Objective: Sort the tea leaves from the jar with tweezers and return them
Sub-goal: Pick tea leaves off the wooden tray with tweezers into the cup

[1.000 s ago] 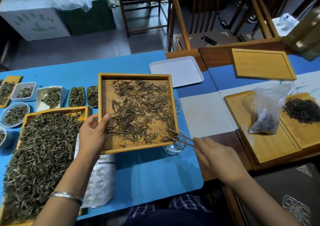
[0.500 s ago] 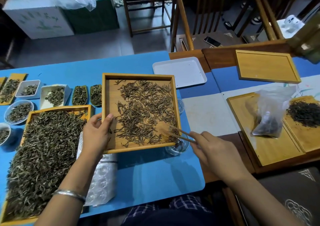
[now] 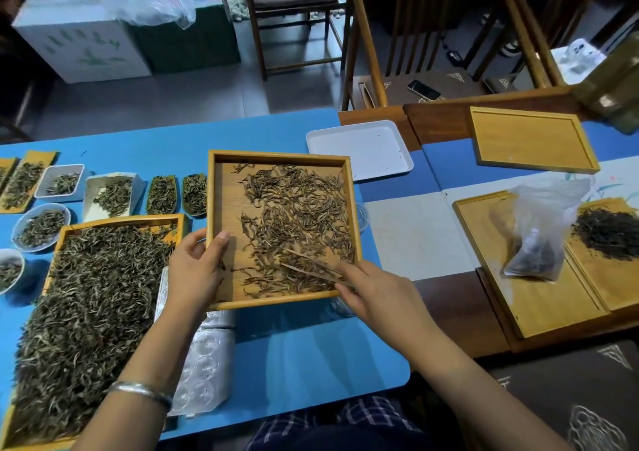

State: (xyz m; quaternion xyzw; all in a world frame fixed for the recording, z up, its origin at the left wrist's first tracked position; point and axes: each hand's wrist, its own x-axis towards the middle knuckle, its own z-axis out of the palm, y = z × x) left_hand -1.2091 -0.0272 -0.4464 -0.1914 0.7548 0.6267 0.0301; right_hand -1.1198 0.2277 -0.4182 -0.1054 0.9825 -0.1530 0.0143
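Sorting looks to be well under way but far from finished: brown tea leaves (image 3: 297,229) lie spread loosely over most of a square wooden tray (image 3: 221,163), with a bare strip along its left side, and none of them seems to have gone back into a container yet. The jar named in the task is hard to pick out; a clear glass rim (image 3: 361,214) peeks from under the tray's right edge, and I cannot tell if that is it.

The tray sits raised near the middle of the blue counter (image 3: 304,364), its near edge casting a shadow on the surface. The left hand (image 3: 195,271) grips the tray's near-left corner, thumb lying over the rim onto the tray floor, fingers curled beneath. The right hand (image 3: 375,293) comes in over the near-right corner, pinching a pair of thin wooden tweezers (image 3: 309,267) whose tips point left into the leaves and stand a little apart; whether they hold a leaf is too small to tell. Both forearms reach forward from the near edge, the left wrist wearing a silver bangle (image 3: 141,390).

Left of the tray, a bigger wooden tray (image 3: 69,231) is heaped with greener leaves, and small dishes (image 3: 39,227) of leaves line the counter's far-left side. A white tray (image 3: 359,148) sits just past the far-right corner of the square one.
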